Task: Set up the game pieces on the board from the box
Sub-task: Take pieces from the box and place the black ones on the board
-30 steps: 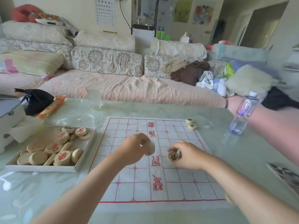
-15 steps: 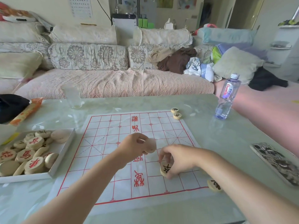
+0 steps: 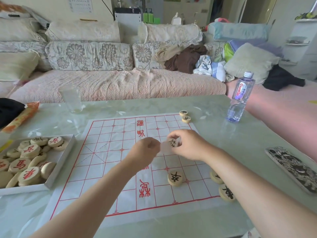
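Head view. The board [image 3: 109, 162] is a white sheet with a red grid, lying flat on the table [image 3: 240, 152]; its long axis runs left to right, with a column of red characters down the middle. Both hands meet above the board's centre. The right hand [image 3: 190, 145] pinches a blurred round piece [image 3: 173, 142] with black writing between its fingertips. The left hand [image 3: 145, 152] is curled closed just beside it; whether it holds anything I cannot tell. One black-marked piece [image 3: 175, 177] lies flat on the board's near right part. Two pieces [image 3: 185, 116] sit at the board's far right corner, two more [image 3: 223, 186] at its near right edge. The box [image 3: 56, 170], left of the board, holds piled pieces with red and black characters. A bottle [image 3: 240, 97] beyond the board's right reads "Ganten".
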### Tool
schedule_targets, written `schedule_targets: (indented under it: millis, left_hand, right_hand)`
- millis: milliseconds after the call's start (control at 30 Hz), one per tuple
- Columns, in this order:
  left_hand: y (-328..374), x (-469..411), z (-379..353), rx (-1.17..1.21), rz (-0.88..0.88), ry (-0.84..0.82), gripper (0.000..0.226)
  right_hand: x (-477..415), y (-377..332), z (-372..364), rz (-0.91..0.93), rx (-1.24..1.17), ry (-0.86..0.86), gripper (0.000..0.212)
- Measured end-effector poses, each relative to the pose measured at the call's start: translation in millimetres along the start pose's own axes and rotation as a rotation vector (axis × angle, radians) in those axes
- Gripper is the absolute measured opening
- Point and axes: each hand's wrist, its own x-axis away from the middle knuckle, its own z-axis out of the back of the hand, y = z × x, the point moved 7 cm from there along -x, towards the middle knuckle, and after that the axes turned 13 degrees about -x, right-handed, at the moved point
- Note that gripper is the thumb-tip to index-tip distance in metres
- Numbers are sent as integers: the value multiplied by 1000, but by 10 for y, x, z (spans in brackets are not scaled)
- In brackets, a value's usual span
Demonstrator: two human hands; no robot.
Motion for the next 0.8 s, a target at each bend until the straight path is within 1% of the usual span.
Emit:
schedule_targets:
  millis: [67, 100, 167, 233, 300, 367, 400, 467, 500, 567, 633, 667, 733, 800]
  left_hand:
    - [54, 5, 0, -293, -136, 4, 17]
    - [76, 8, -38, -366, -184, -33, 19]
    - [118, 23, -140, -408, -243, -140, 26]
    - [179, 55, -246, -421, -279, -260, 39]
    - [219, 97, -359, -458, -315, -367, 53]
    - [247, 140, -445, -539, -375, -411, 63]
    - [262, 154, -476, -577, -408, -409, 64]
    - [277, 167, -505, -612, -453, -394, 59]
    - [275, 166, -503, -616, -465, -388, 56]
    - [256, 165, -460, -613, -467, -375, 50]
    - [233, 150, -361, -612, -456, -313, 48]
    - [225, 138, -302, -613, -447, -262, 48]
    - [210, 116, -215, -615, -420, -170, 48]
    - [199, 119, -214, -635, -402, -127, 47]
  right_hand:
    - [-75, 173, 230, -47, 88, 100, 25]
    - [-91, 268, 343, -77, 100, 135, 26]
    - [-105, 477, 465, -148, 105, 153, 34]
    - [-118, 651, 468, -204, 112, 137, 40]
    - [-155, 738, 415, -219, 121, 117, 44]
    - [-201, 715, 346, -197, 127, 86, 46]
    - [-222, 675, 313, -183, 126, 69, 47]
    - [-255, 599, 229, -164, 109, 29, 47]
    - [-255, 558, 183, -157, 100, 4, 45]
    - [-221, 496, 105, -153, 84, -52, 32]
    - [-133, 447, 48, -155, 55, -115, 23]
    - [-68, 405, 28, -152, 58, -153, 22]
    - [68, 335, 1, -143, 86, -222, 26]
    - [196, 294, -17, -161, 93, -270, 35]
